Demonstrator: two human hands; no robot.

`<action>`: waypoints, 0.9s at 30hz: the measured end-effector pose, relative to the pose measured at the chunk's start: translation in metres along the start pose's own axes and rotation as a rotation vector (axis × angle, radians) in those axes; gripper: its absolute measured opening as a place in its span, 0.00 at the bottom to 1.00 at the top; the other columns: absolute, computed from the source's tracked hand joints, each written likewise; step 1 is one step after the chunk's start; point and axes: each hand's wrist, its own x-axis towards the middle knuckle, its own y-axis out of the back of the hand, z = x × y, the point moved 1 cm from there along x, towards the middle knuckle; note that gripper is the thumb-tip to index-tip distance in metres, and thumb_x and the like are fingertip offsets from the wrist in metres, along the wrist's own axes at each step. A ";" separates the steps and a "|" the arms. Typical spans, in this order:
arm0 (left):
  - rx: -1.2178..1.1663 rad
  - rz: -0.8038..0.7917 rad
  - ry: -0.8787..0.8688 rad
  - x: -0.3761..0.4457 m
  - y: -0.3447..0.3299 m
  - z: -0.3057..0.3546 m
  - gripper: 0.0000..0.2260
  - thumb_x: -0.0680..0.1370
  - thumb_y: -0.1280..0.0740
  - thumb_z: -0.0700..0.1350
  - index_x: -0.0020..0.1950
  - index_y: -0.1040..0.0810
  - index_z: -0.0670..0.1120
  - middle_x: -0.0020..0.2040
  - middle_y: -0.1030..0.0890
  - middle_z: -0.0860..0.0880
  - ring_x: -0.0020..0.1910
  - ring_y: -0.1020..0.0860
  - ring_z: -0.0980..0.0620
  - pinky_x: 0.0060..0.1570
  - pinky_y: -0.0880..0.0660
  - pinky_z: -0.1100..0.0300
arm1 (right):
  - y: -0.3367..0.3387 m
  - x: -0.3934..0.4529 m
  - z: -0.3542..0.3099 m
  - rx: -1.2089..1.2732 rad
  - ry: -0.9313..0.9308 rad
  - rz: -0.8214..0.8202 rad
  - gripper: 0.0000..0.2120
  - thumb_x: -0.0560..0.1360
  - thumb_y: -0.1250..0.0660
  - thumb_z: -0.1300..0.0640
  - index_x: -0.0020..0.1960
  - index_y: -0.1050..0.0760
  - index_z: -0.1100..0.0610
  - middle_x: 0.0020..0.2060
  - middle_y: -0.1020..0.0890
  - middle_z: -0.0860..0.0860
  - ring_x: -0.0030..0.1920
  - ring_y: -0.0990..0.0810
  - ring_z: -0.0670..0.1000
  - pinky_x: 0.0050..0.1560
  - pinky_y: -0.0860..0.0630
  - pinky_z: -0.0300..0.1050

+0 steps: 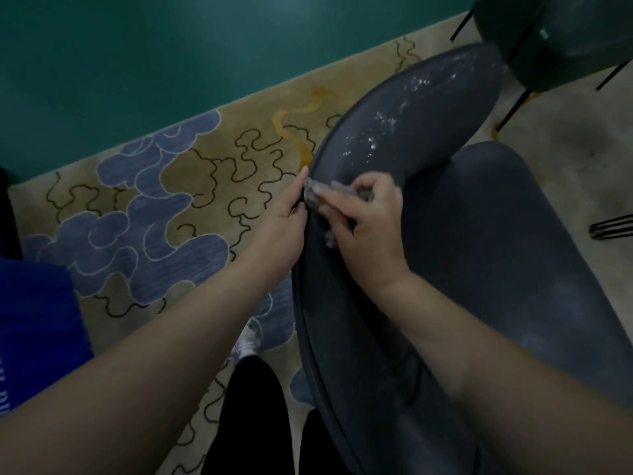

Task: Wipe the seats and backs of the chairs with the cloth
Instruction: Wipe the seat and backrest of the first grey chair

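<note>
Both hands pinch the small grey cloth (pixel 320 197) on the chair back (pixel 411 132): left hand (pixel 281 224), right hand (pixel 366 228). She should press flat and rub toward the white specks (pixel 387 121).

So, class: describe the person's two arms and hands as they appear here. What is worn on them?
Both forearms are bare from the frame edge down to the left hand and right hand: no sleeves, gloves or watch in view. No rings are visible, though motion blur softens the fingers.
</note>
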 end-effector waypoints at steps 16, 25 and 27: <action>0.047 -0.384 -0.050 0.086 0.018 0.018 0.23 0.83 0.47 0.40 0.77 0.44 0.55 0.74 0.36 0.52 0.72 0.36 0.53 0.70 0.35 0.48 | -0.012 0.094 0.020 -0.100 -0.295 0.237 0.10 0.75 0.32 0.54 0.55 0.18 0.47 0.53 0.29 0.57 0.56 0.30 0.58 0.61 0.32 0.45; 0.099 -0.575 -0.047 0.124 0.018 0.027 0.24 0.83 0.46 0.43 0.76 0.48 0.62 0.71 0.33 0.56 0.65 0.29 0.57 0.64 0.28 0.49 | -0.011 0.082 0.021 -0.150 -0.287 0.226 0.11 0.74 0.30 0.56 0.55 0.18 0.49 0.50 0.29 0.57 0.53 0.30 0.57 0.57 0.37 0.36; 0.114 -0.591 -0.066 0.129 0.016 0.027 0.24 0.83 0.47 0.43 0.76 0.48 0.61 0.71 0.33 0.57 0.64 0.28 0.58 0.63 0.28 0.50 | -0.011 0.103 0.028 -0.157 -0.365 0.293 0.11 0.74 0.30 0.57 0.56 0.18 0.49 0.51 0.28 0.58 0.54 0.30 0.58 0.58 0.37 0.36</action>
